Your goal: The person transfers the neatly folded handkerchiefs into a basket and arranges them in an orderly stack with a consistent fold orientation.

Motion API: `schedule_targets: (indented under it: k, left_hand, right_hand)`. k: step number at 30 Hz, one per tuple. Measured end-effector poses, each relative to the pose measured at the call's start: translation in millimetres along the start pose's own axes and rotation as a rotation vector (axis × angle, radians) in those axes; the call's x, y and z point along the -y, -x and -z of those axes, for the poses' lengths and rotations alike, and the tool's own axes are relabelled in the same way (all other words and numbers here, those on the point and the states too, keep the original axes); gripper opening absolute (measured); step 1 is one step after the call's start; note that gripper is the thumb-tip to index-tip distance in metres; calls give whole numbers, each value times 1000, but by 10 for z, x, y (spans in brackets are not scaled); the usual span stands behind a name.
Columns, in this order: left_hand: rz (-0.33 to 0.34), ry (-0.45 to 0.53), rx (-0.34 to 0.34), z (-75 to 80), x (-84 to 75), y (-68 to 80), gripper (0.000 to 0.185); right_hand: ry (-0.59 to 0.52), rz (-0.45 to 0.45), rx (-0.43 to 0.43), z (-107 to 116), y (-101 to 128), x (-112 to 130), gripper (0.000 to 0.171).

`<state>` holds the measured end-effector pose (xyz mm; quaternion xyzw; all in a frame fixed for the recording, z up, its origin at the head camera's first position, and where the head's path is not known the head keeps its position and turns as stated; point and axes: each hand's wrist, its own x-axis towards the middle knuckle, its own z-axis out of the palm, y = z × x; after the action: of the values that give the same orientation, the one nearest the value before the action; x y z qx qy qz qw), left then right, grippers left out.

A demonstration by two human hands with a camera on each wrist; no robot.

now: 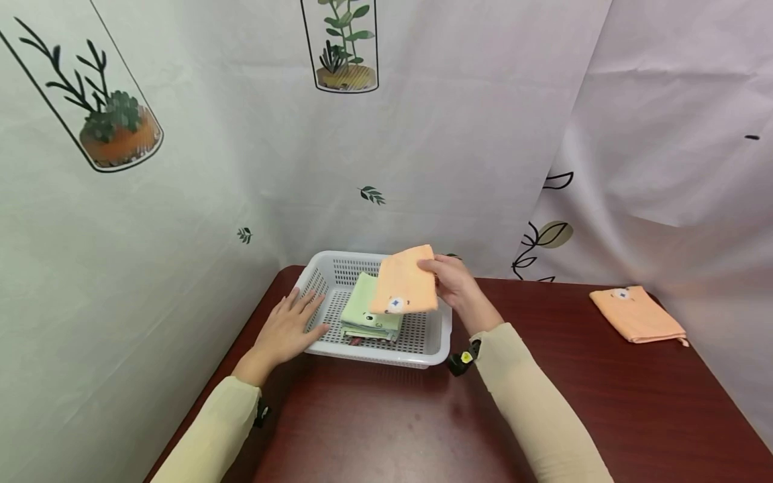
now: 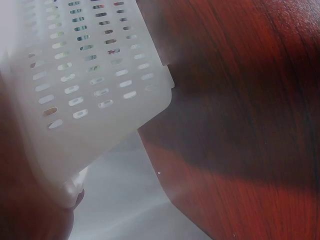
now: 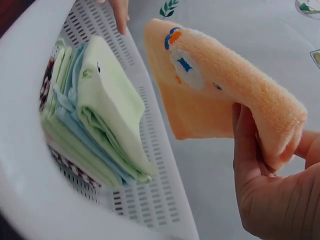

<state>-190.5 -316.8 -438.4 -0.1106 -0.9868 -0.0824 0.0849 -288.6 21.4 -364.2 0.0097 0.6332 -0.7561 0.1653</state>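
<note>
My right hand (image 1: 454,280) pinches a folded orange towel (image 1: 406,282) with an embroidered animal face, thumb on top and fingers beneath. The towel hangs over the right part of a white perforated plastic basket (image 1: 323,347). Inside the basket lies a stack of folded towels, with a light green towel (image 3: 107,95) on top and a blue towel (image 3: 75,107) and more green below. My left hand (image 1: 291,329) rests with spread, straight fingers on the basket's left rim. In the left wrist view the basket's slotted side wall (image 2: 95,100) fills the upper left.
A second folded orange towel (image 1: 639,315) lies at the far right of the dark red wooden table (image 1: 374,422). Pale cloth walls (image 1: 459,134) printed with plants stand close behind the basket and along both sides.
</note>
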Motion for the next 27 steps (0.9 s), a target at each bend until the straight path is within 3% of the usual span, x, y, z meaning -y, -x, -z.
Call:
schedule_targets:
  k: [27]
  left_hand:
    - [20, -19, 11, -5, -2, -3, 76]
  right_hand:
    - [-102, -98, 32, -458, -309, -123, 45]
